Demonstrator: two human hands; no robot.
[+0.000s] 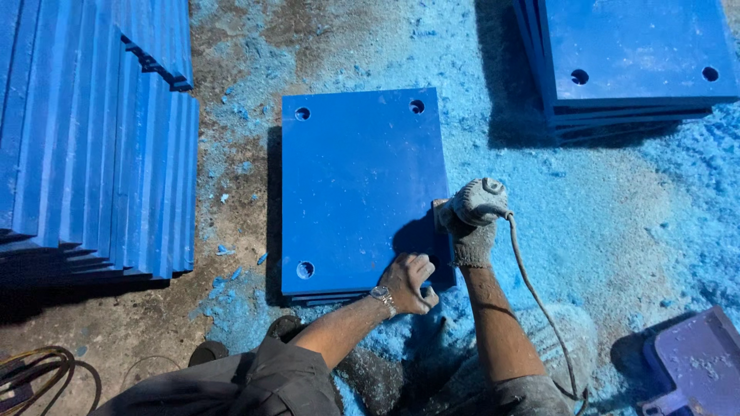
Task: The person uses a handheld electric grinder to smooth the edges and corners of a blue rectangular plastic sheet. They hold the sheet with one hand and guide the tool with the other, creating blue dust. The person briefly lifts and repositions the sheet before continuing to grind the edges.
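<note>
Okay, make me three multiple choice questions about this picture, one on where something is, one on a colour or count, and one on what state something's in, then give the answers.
1. Where is the power tool?
A. At the right edge of the blue panel
B. On the stack at top right
C. Beside the cables at bottom left

2. How many holes show in the panel being worked on?
A. One
B. Three
C. Six

3. How is the left hand?
A. Raised in the air
B. Pressed on the panel's lower right corner
C. Holding the cord

Answers: 1 A, the gloved right hand holds the tool against that edge. 2 B, two holes show at the top corners and one at lower left. 3 B, the bare hand lies on the panel near its corner.
</note>
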